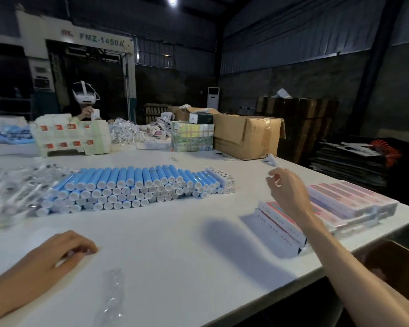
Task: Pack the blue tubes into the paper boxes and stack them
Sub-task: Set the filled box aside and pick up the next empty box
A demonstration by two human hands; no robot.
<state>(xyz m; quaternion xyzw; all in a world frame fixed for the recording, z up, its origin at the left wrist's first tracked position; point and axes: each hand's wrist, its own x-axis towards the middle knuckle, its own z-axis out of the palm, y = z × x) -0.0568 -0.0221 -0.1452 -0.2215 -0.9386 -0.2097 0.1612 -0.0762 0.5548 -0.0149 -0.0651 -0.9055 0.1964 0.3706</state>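
Crumpled clear film [111, 293] lies closest, at 6 o'clock on the white table [180, 244]. At 8 o'clock the left hand [64, 253] rests on the table with its fingers curled down; if they pinch something small, I cannot tell. The right hand [286, 187] hangs in the air at 3 o'clock, fingers loosely bent, and I see nothing held in it.

Under and behind this hand are the paper boxes [281, 223], long and white with pink print. Some lie in a low stack [354, 201] at the table's right edge. Whether they are filled I cannot say.

At about 10 o'clock the blue tubes [132, 185] lie in a big pile, several layers, white caps toward the camera. Two more boxes [222, 179] touch the right end of the pile.

I judge the task is partly done: a stack of boxes exists, but very many tubes are not yet packed. No tube is in the hands now, so the next tube is not yet taken.
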